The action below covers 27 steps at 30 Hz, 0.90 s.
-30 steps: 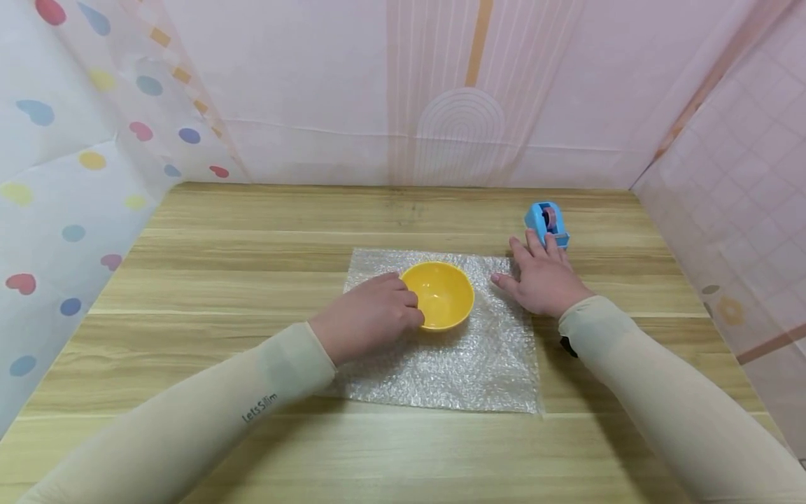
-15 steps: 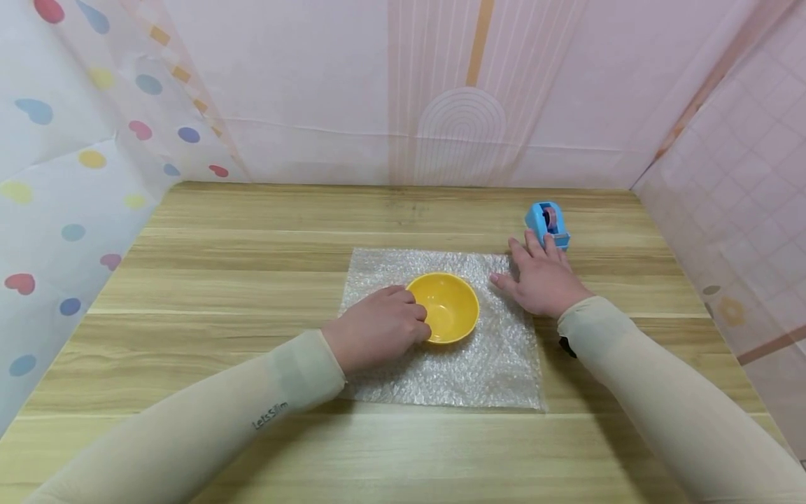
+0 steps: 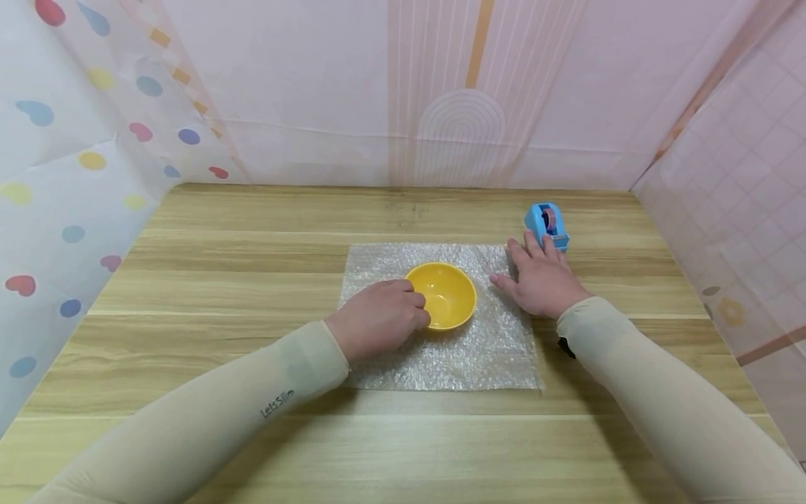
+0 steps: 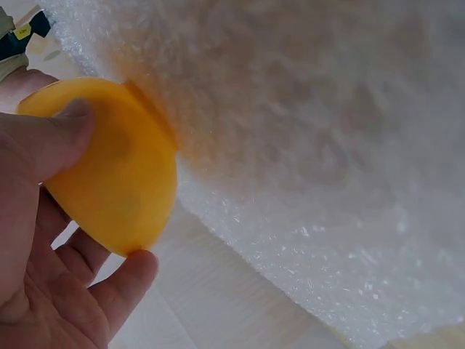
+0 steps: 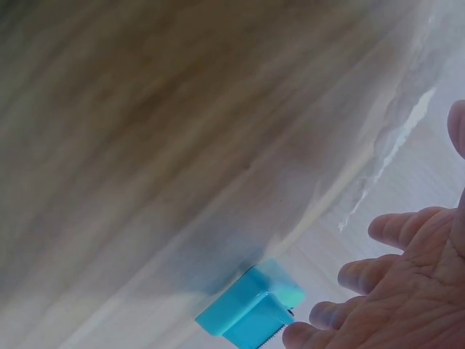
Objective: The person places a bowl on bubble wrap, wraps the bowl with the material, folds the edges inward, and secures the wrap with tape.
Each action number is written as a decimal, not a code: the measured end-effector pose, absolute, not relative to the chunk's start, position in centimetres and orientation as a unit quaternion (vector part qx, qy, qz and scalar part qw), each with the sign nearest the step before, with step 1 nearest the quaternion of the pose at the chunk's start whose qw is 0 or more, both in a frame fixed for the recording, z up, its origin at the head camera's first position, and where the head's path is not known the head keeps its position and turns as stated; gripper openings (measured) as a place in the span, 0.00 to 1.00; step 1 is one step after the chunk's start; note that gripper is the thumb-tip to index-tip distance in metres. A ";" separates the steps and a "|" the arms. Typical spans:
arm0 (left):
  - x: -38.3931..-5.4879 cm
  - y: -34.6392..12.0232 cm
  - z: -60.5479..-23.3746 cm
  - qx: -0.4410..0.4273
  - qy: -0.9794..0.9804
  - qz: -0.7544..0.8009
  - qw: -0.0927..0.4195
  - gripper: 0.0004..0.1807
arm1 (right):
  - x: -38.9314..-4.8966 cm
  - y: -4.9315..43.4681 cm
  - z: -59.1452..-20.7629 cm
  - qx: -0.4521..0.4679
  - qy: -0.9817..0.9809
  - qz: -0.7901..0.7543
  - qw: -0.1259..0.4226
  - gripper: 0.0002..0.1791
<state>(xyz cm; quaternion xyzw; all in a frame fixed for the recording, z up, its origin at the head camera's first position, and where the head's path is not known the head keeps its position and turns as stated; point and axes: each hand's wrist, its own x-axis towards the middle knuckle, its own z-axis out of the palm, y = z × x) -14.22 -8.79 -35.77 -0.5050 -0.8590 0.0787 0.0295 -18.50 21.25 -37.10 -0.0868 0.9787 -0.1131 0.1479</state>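
Note:
A yellow bowl (image 3: 450,308) sits upright on a sheet of clear bubble wrap (image 3: 466,360) in the head view. My left hand (image 3: 383,315) grips the bowl's left rim. In the left wrist view its thumb (image 4: 69,134) presses one side of the bowl (image 4: 131,174) while the fingers lie on the other. My right hand (image 3: 543,280) has its fingers spread at the sheet's right edge. Its fingertips reach the near end of a blue tape dispenser (image 3: 546,222); whether they touch it is unclear. The right wrist view shows the palm (image 5: 421,283) beside the dispenser (image 5: 254,305).
Everything rests on a wood-grain table (image 3: 252,231). A patterned backdrop (image 3: 302,91) stands along its far edge, with more patterned sheets at the left and right sides.
The bowl came toward me with my left hand, then went back away, ending slightly right of where it was. The bubble wrap has shifted a little away from me. My right hand stays nearly still.

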 end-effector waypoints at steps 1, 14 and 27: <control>-14.2 -8.8 -35.8 -0.507 -0.858 0.077 0.032 0.09 | -18.5 21.3 -37.1 -0.087 0.979 -0.113 0.148 0.50; -14.1 -8.9 -35.8 -0.502 -0.863 0.063 0.013 0.11 | -19.1 21.0 -37.3 -0.105 0.981 -0.107 0.123 0.47; -14.0 -8.9 -36.0 -0.494 -0.867 0.066 0.016 0.12 | -19.9 20.3 -36.5 -0.048 0.973 -0.166 0.155 0.49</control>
